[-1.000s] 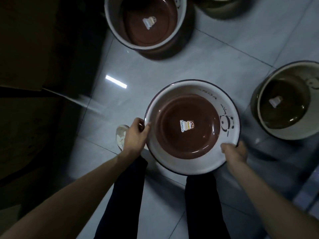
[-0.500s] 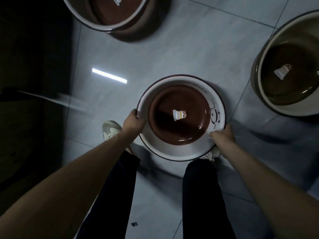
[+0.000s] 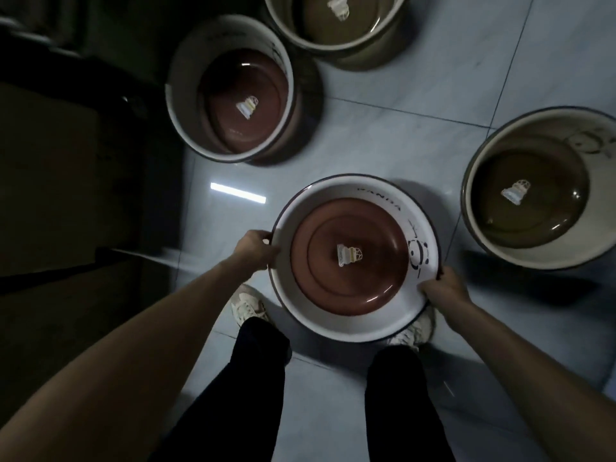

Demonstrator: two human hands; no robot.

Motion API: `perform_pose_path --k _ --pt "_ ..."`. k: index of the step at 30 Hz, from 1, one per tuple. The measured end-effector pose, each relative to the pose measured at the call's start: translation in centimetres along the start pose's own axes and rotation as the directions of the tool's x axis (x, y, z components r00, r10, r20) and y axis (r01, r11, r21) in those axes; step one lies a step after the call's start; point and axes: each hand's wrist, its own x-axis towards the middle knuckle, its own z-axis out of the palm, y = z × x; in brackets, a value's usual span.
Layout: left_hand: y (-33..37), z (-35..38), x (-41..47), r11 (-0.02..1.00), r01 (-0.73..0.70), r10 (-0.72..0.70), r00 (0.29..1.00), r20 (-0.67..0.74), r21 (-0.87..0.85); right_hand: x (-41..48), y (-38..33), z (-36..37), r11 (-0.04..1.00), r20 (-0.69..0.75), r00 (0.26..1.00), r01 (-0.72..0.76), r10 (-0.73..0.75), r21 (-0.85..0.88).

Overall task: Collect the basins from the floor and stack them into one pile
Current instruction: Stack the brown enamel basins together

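Held basin (image 3: 355, 258): above the floor (image 3: 416, 138), in front of the feet.
Left hand (image 3: 255, 250): closed on the left rim.
Right hand (image 3: 441, 290): clasping the opposite rim — likely to keep it level.
Other basins: brown basin (image 3: 230, 88) and two olive basins (image 3: 546, 188) (image 3: 336, 25) lie apart — unstacked.

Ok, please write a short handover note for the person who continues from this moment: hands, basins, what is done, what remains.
Left hand and right hand each grip the rim of the brown panda basin, held in front of the legs.
On the floor: a brown basin at upper left, an olive basin at the top, another olive basin at right.
Done: one basin in hand.
Left: nest all four into one pile.
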Motion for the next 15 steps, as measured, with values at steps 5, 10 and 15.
perform_pose_path --k 5,10,15 --pt "4.5 -1.5 5.0 0.997 -0.065 0.065 0.998 0.003 -0.038 4.5 -3.2 0.7 0.998 -0.066 0.998 0.016 -0.011 0.065" --pt "6.6 0.3 11.0 0.996 -0.089 0.088 0.996 -0.034 -0.028 7.6 -5.6 2.9 0.975 -0.081 0.997 0.001 0.017 0.222" --pt "5.9 2.0 13.1 0.992 -0.108 0.102 0.989 -0.103 -0.058 8.1 -6.4 6.0 0.962 -0.138 0.986 -0.053 0.093 0.268"
